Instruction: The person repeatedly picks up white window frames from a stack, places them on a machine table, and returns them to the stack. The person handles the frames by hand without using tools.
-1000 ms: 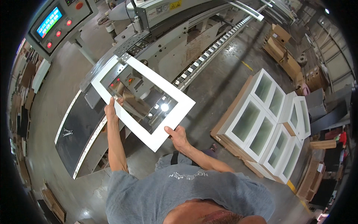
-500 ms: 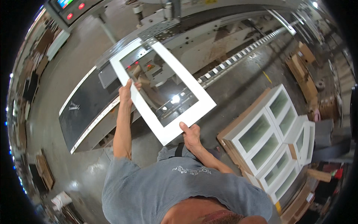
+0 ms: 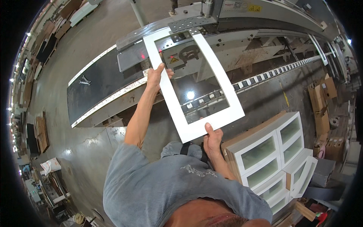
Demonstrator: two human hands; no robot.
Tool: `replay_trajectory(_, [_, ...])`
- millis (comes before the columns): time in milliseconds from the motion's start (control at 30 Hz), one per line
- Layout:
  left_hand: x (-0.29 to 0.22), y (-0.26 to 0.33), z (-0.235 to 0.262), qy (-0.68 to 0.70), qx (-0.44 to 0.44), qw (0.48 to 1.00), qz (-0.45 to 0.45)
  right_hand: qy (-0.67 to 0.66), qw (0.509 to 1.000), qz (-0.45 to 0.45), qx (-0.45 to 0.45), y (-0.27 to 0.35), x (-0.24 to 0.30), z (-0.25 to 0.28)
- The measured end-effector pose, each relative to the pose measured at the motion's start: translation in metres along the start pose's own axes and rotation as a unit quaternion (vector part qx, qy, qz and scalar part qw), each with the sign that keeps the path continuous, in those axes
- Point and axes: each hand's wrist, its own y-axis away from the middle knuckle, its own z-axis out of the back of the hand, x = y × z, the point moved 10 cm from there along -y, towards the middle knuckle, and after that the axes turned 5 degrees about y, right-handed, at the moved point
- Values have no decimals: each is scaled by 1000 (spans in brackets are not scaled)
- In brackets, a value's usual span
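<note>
Left hand (image 3: 155, 76): we grip the long edge of the white glazed door frame (image 3: 172, 104), steadying it.
Right hand (image 3: 212, 137): we clasp the near corner, carrying its weight over the conveyor belt (image 3: 96, 85).

Left grip's (image 3: 155, 76) fingers behind the white glazed door frame (image 3: 174, 109); small tool (image 3: 84, 80) on the black belt (image 3: 99, 84), kind unclear.
</note>
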Motion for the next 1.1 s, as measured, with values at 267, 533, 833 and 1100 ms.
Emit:
replay_trajectory(267, [25,-19,-64,-1,-9,1000,10,-1,999,40,-6,-40,55,29])
replay_trajectory(533, [50,-41,-134,-14,0,1000,7,32,997,61,-32,-81,103,71])
replay_trajectory(833, [101,-82,-228,12,34,999,-15,12,995,41,-96,-43,123,168])
replay_trajectory(1100, [37,-45,-240,-435,-60,866,-240,-121,916,-42,-380,181,-4,446])
